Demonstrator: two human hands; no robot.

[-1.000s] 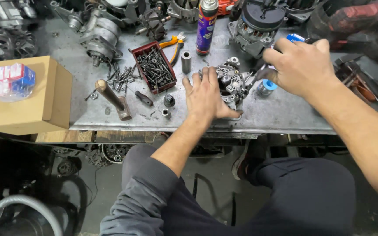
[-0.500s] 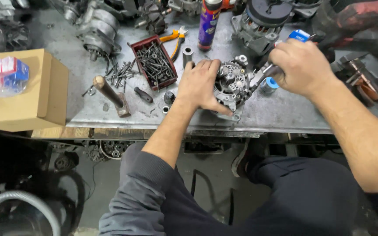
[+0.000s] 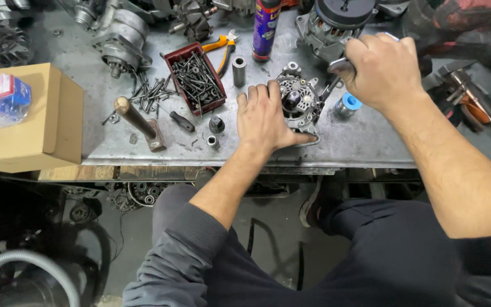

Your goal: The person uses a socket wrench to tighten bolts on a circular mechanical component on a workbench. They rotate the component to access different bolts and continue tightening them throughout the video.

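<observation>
Fingers of the left hand [image 3: 265, 120] lay spread and flat, palm down, pressing on the left side of a round grey cast-metal alternator housing [image 3: 299, 102] that sat on the scratched steel workbench [image 3: 370, 139], near its front edge. Thumb of that hand ran along the housing's lower rim. On the other side, the right hand [image 3: 385, 71] was closed in a fist around the handle of a chrome ratchet wrench [image 3: 336, 77], whose shaft slanted down to the housing's right side. Just beside the housing, under the right wrist, stood a small blue-capped metal cylinder [image 3: 346, 104]. Left of the left hand lay a black socket [image 3: 216, 123], a short steel sleeve [image 3: 238, 71] standing upright, and a red rectangular tray of dark screws [image 3: 194, 78], with loose screws scattered beside it. Further left, a wooden-handled hammer [image 3: 138, 122] rested on the bench, and a tan cardboard box [image 3: 35, 128] stood at the bench's left end
</observation>
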